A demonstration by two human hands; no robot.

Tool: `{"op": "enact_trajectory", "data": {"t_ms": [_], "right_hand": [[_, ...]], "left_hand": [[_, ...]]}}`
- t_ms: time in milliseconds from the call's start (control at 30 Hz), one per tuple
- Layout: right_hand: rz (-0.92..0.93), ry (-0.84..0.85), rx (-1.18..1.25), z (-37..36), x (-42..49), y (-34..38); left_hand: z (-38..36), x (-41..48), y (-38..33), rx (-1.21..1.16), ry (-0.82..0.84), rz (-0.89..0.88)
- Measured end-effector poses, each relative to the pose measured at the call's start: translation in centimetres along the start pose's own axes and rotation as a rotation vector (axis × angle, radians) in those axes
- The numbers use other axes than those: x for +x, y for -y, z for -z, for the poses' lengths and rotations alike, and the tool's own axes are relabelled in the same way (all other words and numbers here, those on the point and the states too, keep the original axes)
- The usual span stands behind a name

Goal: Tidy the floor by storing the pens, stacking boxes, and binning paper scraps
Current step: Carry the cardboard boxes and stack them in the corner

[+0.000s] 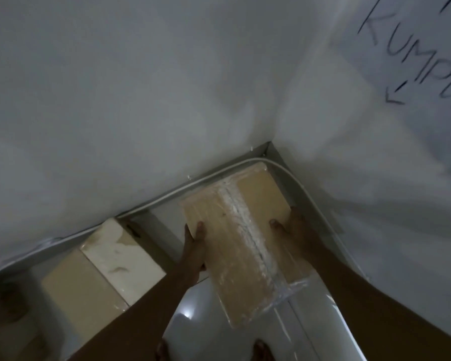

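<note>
Stacking is under way. The long tan cardboard box wrapped in clear tape (232, 246) is in the floor's far corner, seemingly atop another tan box, though I cannot tell for sure. The left hand (193, 246) and right hand (292, 226) each clamp 1 long side, thumbs on top. 1 cream-topped tan box (97, 277) lies just beside it along the left wall, not yet stacked. No pens or paper scraps show. 2 white walls (115, 100) and a thin white cable (193, 184) hem the corner, so open glossy floor (323, 334) lies only toward the person.
</note>
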State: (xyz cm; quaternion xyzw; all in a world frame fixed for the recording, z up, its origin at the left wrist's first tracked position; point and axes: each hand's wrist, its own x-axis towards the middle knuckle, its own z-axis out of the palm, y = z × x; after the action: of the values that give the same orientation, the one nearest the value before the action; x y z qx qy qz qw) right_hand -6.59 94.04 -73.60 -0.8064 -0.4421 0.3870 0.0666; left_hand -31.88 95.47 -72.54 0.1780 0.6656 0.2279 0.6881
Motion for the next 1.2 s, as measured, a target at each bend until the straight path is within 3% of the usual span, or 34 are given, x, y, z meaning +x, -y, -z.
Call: {"op": "enact_trajectory", "data": {"t_ms": [200,333,433,567,667,800,900,1200], "right_hand": [[0.021,0.006,-0.018,-3.7,4.1,-2.6],[0.034,0.149,-0.044,-6.2,4.8,-4.5],[0.023,0.094,-0.014,-7.3,4.4,-5.4],[-0.385,-0.113,-0.019,-9.0,2.0,-5.7],[-0.734,-0.229,0.200,-10.7,-0.2,-5.0],[-1.018,-0.327,0.620,-12.4,-1.2,-4.5],[-1.071,-0.285,0.852,-13.1,-1.5,-4.6],[-1.002,-0.294,0.865,-9.3,2.0,-4.4]], "left_hand": [[-0.7,5.5,2.8,0.049,0.002,0.048],[-0.4,8.5,5.3,0.017,-0.059,0.064],[0.2,10.1,6.6,-0.028,-0.038,0.056],[0.1,10.5,6.5,0.011,-0.117,0.121],[-0.2,10.3,6.0,0.063,-0.128,0.183],[0.1,10.0,5.6,0.091,-0.096,0.221],[0.2,10.0,5.7,0.114,-0.101,0.236],[-2.5,12.5,3.7,0.075,-0.034,0.221]]}}
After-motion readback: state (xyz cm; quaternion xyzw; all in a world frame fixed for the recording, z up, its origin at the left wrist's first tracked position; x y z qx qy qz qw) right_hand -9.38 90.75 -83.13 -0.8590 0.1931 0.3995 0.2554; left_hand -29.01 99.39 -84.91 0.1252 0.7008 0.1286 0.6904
